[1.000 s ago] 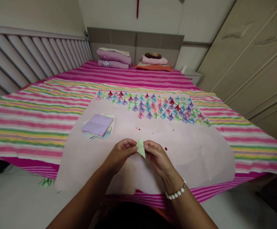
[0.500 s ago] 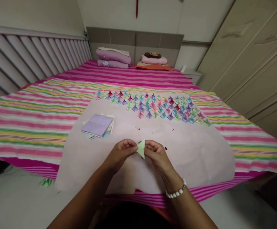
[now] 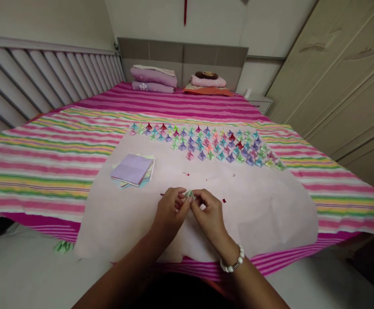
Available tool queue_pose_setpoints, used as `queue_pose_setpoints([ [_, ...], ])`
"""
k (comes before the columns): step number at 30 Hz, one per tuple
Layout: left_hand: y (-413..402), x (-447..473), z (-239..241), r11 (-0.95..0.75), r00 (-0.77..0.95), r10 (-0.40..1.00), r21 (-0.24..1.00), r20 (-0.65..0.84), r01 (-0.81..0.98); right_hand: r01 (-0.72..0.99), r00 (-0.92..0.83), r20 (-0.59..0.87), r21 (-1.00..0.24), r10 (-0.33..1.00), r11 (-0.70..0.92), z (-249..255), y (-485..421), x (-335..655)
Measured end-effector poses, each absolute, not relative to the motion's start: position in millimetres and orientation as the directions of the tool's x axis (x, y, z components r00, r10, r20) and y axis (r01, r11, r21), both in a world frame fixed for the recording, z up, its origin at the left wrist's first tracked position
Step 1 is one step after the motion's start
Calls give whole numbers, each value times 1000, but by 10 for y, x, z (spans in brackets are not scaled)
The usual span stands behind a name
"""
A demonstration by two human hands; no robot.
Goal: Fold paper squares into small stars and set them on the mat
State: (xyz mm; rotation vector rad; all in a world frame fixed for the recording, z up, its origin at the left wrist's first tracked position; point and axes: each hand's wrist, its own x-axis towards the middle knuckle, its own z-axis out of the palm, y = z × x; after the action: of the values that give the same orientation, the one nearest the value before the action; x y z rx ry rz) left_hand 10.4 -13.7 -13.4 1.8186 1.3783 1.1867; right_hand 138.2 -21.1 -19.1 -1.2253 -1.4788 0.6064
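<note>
A small piece of pale green folded paper is pinched between my two hands, above the front middle of a big pale sheet. My left hand grips its left side with thumb and fingers. On its right side, my right hand holds it the same way; a white bead bracelet circles that wrist. The fingers hide much of the paper. Beyond my hands, rows of small folded paper pieces in many colours stand on the sheet. A stack of square paper, purple on top, lies to the left.
The sheet lies over a striped bedspread. Small red scraps are scattered near my hands. Folded purple bedding and a pink pile sit by the headboard. A slatted rail runs along the left, a wooden wardrobe along the right.
The green paper has turned from a flat upright triangle into a smaller shape seen nearly edge-on. My hands have drawn closer together, the left one shifting right.
</note>
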Motion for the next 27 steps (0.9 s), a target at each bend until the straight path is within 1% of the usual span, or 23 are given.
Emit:
queue_pose_setpoints([
  [3,-115,101,-175,-357,74,925,789,371,501,404,88,438,-837,895,370,-178,-221,1382],
  [8,-126,79,-179,-305,62,937,723,342,620,442,106,454,-819,885,367,-160,-230,1366],
  [10,-125,69,-176,-383,131,907,656,400,650,452,121,447,-820,886,352,-160,-229,1360],
  [13,-108,56,-195,-578,298,799,530,523,620,453,152,422,-833,894,316,-171,-215,1371],
  [16,-91,46,-227,-659,394,737,458,548,596,406,177,361,-874,916,266,-196,-193,1404],
  [22,-83,37,-235,-710,486,702,456,521,537,169,191,150,-978,970,118,-239,-167,1457],
  [27,-76,7,-263,-697,424,715,516,556,498,16,184,68,-998,981,66,-213,-147,1465],
])
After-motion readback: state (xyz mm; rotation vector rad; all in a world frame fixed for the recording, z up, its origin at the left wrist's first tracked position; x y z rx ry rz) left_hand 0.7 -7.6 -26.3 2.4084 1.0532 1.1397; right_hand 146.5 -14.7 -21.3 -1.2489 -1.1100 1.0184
